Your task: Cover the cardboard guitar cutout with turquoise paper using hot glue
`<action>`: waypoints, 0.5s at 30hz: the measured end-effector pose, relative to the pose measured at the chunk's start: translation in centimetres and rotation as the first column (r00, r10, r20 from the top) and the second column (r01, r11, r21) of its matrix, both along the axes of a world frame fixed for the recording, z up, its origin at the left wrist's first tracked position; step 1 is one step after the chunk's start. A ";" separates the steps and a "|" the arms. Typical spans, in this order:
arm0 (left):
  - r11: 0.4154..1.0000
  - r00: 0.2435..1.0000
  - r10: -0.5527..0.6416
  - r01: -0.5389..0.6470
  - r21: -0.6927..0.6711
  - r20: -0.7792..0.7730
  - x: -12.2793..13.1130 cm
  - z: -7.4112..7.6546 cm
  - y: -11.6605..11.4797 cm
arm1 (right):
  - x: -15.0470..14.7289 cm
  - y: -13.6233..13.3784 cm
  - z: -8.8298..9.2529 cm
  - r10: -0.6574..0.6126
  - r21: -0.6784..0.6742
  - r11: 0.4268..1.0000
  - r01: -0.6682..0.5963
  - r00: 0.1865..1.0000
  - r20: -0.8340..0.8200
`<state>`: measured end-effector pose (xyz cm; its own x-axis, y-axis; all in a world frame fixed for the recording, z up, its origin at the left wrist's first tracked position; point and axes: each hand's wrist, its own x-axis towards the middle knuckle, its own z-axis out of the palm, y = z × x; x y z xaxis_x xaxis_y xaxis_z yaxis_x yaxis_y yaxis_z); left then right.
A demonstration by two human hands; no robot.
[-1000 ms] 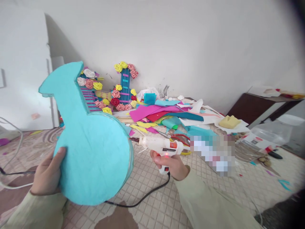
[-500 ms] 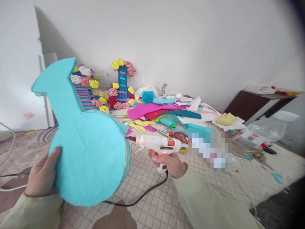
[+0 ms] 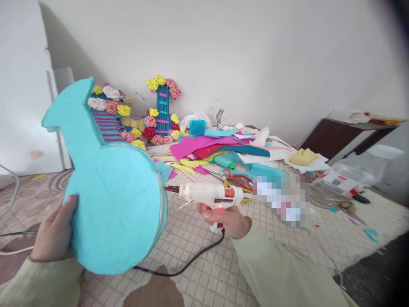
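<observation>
Left fingers (image 3: 68,210) clamp the cutout (image 3: 118,204), shifted leftward; right fingers (image 3: 209,214) clasp the glue gun (image 3: 202,192).

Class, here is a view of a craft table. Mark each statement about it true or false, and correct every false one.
1. The right hand holds a white glue gun. True.
2. The left hand is empty. False: it grips a turquoise cutout by its edge.
3. The nozzle points toward the turquoise cutout. True.
4. The gun's cord is white. False: it is black.
5. Red, pink and yellow flowers decorate the blue piece near the wall. True.
6. The clear plastic bottle is at the picture's left. False: it is at the right.
</observation>
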<state>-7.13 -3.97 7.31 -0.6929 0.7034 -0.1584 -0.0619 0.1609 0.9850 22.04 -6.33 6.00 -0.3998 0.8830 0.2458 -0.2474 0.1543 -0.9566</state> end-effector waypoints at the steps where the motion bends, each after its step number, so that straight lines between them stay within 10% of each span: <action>1: 1.000 1.000 -0.003 0.004 0.015 -0.017 0.1 0.0 0.0 | 0.0 0.0 -0.1 0.001 -0.003 1.000 -0.001 1.000 -0.003; 15: 0.996 0.993 -0.082 0.084 0.029 -0.089 -2.0 -2.2 0.6 | -0.2 0.2 -0.3 -0.025 -0.001 1.000 0.025 0.999 -0.027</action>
<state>-9.09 -3.41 5.06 -0.6422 0.7628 -0.0760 0.0368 0.1297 0.9909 21.89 -6.15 5.67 -0.3709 0.8928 0.2555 -0.2696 0.1598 -0.9496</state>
